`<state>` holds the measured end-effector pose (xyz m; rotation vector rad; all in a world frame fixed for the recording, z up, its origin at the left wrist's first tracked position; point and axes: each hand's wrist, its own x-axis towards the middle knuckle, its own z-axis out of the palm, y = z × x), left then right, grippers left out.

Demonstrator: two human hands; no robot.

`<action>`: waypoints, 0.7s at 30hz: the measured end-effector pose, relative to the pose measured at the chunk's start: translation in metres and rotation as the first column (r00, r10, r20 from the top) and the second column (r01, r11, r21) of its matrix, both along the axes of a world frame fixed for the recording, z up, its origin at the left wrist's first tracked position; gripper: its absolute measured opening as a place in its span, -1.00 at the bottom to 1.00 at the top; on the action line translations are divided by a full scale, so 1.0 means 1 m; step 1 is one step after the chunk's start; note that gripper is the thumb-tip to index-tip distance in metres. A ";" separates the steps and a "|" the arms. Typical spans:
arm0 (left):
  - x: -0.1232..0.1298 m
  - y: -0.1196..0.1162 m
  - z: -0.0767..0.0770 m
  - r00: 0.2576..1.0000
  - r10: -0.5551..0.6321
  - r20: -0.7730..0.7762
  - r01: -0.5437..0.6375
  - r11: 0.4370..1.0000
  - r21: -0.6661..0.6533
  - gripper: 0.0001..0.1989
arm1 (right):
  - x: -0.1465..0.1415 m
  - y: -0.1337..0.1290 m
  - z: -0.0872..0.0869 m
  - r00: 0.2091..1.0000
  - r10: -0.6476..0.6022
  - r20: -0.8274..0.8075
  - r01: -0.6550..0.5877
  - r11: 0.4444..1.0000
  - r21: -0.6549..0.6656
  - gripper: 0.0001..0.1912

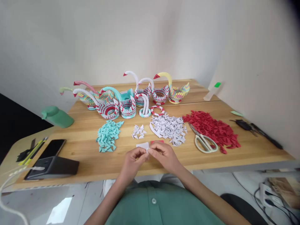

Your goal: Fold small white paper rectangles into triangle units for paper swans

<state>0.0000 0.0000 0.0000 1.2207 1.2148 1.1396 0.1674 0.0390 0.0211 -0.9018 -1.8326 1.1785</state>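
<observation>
My left hand (pixel 134 161) and my right hand (pixel 166 157) meet near the table's front edge, fingertips pinched on a small white piece of paper (pixel 147 150). Most of that piece is hidden by the fingers. Just beyond them lie a white paper slip (pixel 142 145) and a red paper slip (pixel 157 142), partly covered by my right hand. A few folded white triangles (pixel 138 132) lie past the slips. Larger heaps of white folded pieces (pixel 170 128), teal folded pieces (pixel 108 136) and red folded pieces (pixel 212 129) spread around.
White-handled scissors (pixel 206 143) rest against the red heap. Several folded-paper swans (pixel 127 104) stand along the back, with a red-and-white paper ring (pixel 157 110) before them. At left are a green bottle (pixel 57 116), a phone (pixel 52 148) and a black box (pixel 58 166). Keys (pixel 243 125) lie right.
</observation>
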 end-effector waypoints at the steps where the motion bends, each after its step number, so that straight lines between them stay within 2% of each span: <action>1: 0.001 0.001 -0.001 1.000 0.008 0.006 -0.008 1.000 0.006 -0.80 | -0.001 0.000 -0.002 1.000 -0.007 -0.007 0.006 1.000 -0.030 -0.74; 5: 0.003 0.001 -0.001 0.997 0.029 -0.065 -0.026 0.998 0.051 -0.81 | -0.003 0.000 -0.009 1.000 -0.028 0.002 0.028 0.993 -0.114 -0.79; 9: 0.005 0.000 0.002 0.993 0.017 -0.118 -0.009 0.998 0.069 -0.80 | -0.008 -0.001 -0.009 0.998 -0.047 0.042 0.051 0.994 -0.096 -0.69; 12: 0.005 -0.001 0.002 0.998 0.025 -0.065 -0.022 0.999 0.045 -0.78 | -0.011 0.003 -0.004 0.997 -0.076 0.006 0.076 0.992 -0.098 -0.59; 15: 0.003 0.000 0.001 0.992 0.116 0.052 -0.116 0.993 -0.011 -0.77 | -0.009 0.009 -0.002 0.990 -0.123 -0.066 0.112 0.981 -0.157 -0.60; 18: 0.000 0.001 -0.003 0.970 0.215 0.113 -0.213 0.977 -0.031 -0.75 | -0.005 0.011 -0.005 0.989 -0.042 -0.141 0.006 0.970 -0.242 -0.63; 21: -0.002 0.004 -0.006 0.964 0.244 0.105 -0.243 0.970 -0.018 -0.75 | -0.005 0.009 -0.010 0.987 0.056 -0.152 -0.096 0.958 -0.271 -0.69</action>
